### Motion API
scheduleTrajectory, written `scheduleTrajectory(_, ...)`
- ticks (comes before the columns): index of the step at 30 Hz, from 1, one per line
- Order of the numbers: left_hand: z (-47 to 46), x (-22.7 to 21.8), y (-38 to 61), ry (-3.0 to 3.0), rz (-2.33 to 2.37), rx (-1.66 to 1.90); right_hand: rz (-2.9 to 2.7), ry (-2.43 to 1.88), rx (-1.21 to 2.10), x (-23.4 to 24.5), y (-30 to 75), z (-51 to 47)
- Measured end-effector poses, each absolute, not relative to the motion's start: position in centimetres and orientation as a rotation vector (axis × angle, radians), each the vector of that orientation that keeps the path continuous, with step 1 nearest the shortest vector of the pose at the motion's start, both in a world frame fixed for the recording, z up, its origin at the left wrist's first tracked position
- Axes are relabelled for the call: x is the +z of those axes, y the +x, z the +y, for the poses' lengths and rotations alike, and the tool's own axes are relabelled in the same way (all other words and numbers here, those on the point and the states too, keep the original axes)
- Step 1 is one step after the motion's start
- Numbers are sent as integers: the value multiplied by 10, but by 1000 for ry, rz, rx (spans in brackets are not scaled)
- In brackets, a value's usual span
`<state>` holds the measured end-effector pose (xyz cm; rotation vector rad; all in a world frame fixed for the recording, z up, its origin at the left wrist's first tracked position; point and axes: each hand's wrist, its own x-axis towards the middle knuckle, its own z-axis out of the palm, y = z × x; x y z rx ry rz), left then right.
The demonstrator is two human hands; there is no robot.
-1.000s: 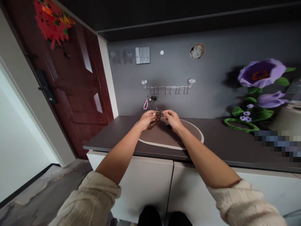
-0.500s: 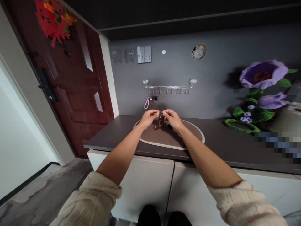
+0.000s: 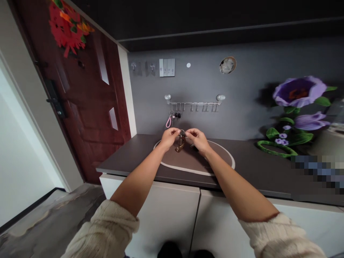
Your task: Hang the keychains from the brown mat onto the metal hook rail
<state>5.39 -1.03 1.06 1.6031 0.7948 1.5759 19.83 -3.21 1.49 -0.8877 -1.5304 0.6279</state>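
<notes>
Above the oval mat, my left hand (image 3: 169,139) pinches the left side of a metal key ring (image 3: 182,132) between thumb and finger. At the ring's right edge, the fingertips of my right hand (image 3: 199,139) are pressed together on it. From the ring hangs a small brown-gold pendant (image 3: 179,146) with keys beside it, too small to make out singly. A dark thing lies partly hidden behind my right fingers. The brown mat (image 3: 197,172) with a pale rim lies beneath both hands.
Behind my hands, a clear hook rail (image 3: 193,103) on the wall carries a pink-strapped keyring (image 3: 168,122) and small dark keys (image 3: 177,116) at its left. Purple artificial flowers (image 3: 299,91) stand right on the dark counter (image 3: 249,168). A red-brown door (image 3: 88,118) is left.
My hands have drawn slightly apart, and more of the ring's round loop shows between them. The whole view has shifted a little, with things appearing lower.
</notes>
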Motion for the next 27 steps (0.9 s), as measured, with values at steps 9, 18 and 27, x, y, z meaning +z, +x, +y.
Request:
scheduleTrajectory(9, -11, 9, 57, 1491, 711, 1525, -1561, -893, 652, 17, 196, -35)
scheduleTrajectory(18, -8, 8, 58, 1456, 706, 1553, -1634, -908, 523, 26, 197, -34)
scheduleTrajectory(27, -2, 3, 55, 1707, 1010, 1766, -1565, -998, 413, 62, 195, -4)
